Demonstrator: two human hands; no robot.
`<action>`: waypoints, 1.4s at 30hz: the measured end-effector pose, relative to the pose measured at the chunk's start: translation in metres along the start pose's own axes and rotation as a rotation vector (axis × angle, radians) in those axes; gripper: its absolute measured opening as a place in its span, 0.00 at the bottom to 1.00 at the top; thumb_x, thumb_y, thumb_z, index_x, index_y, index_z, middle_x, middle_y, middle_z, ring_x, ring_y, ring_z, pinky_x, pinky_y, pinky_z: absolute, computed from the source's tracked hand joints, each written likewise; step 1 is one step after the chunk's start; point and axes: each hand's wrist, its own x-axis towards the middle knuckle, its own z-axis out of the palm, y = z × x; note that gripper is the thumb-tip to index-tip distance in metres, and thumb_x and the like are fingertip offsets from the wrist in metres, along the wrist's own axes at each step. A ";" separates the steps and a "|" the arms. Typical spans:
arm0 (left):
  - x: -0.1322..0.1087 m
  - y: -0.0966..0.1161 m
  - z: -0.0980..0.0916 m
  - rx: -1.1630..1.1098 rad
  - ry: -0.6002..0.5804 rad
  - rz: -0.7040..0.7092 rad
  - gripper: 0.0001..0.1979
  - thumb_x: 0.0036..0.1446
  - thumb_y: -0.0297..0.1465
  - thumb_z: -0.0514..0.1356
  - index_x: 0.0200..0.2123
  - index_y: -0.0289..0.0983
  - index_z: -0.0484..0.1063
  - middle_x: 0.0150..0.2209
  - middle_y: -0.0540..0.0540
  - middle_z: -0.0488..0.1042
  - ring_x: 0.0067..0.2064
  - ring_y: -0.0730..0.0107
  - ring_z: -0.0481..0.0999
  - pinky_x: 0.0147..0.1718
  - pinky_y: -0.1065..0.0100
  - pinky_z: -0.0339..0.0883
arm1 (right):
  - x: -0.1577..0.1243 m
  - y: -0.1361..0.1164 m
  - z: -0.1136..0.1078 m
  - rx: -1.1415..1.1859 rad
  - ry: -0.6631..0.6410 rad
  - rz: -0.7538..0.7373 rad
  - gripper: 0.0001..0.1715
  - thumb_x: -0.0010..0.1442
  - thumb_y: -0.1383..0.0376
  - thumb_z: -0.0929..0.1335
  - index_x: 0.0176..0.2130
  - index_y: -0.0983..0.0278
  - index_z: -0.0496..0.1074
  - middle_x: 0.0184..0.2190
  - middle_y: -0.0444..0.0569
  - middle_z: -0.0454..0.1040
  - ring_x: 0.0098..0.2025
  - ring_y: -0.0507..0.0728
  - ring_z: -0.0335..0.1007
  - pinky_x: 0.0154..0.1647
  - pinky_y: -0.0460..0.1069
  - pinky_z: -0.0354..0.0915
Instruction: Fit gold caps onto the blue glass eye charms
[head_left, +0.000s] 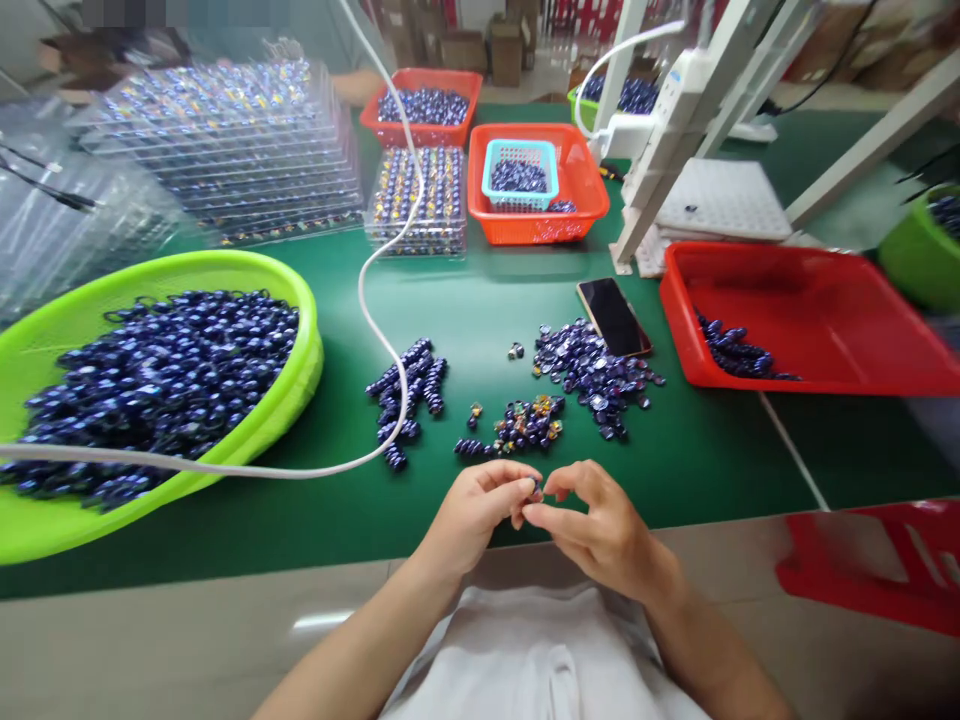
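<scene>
My left hand (480,510) is closed, pinching a small dark blue piece (535,487) between thumb and fingers at the table's front edge. Close by on the right, my right hand (600,520) has its thumb and index finger apart, with the thumb near that piece; nothing shows between them. Just beyond the hands lies a small pile of dark blue and gold pieces (529,425). Behind it to the right spreads a larger heap of flat dark blue pieces (600,375). Short stacked rows of dark blue pieces (405,395) lie to the left.
A green basket (311,350) of dark blue pieces fills the left. A white cable (364,290) crosses the green table (465,310). A phone (615,318) touches the heap. Red tray (832,310) right; orange basket (540,230), stacked clear trays (247,170) and a metal post (649,180) behind.
</scene>
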 end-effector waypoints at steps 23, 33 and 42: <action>-0.004 0.004 0.003 0.322 0.085 0.292 0.17 0.47 0.42 0.69 0.36 0.36 0.83 0.31 0.44 0.82 0.28 0.66 0.76 0.29 0.70 0.74 | 0.002 -0.011 0.016 0.058 0.343 0.217 0.14 0.62 0.73 0.66 0.46 0.59 0.71 0.36 0.48 0.76 0.39 0.55 0.73 0.39 0.50 0.70; -0.009 0.000 0.008 0.274 0.126 0.325 0.13 0.53 0.36 0.67 0.39 0.34 0.82 0.32 0.43 0.82 0.29 0.69 0.76 0.31 0.70 0.73 | 0.004 -0.006 0.012 0.141 0.307 0.224 0.18 0.61 0.75 0.68 0.49 0.58 0.73 0.37 0.49 0.76 0.38 0.55 0.74 0.38 0.50 0.71; -0.009 -0.002 0.005 0.363 0.127 0.427 0.10 0.57 0.33 0.65 0.40 0.35 0.82 0.34 0.43 0.81 0.31 0.69 0.77 0.32 0.70 0.73 | 0.003 -0.005 0.014 0.138 0.292 0.247 0.19 0.61 0.75 0.68 0.49 0.58 0.73 0.38 0.49 0.76 0.39 0.55 0.74 0.39 0.51 0.72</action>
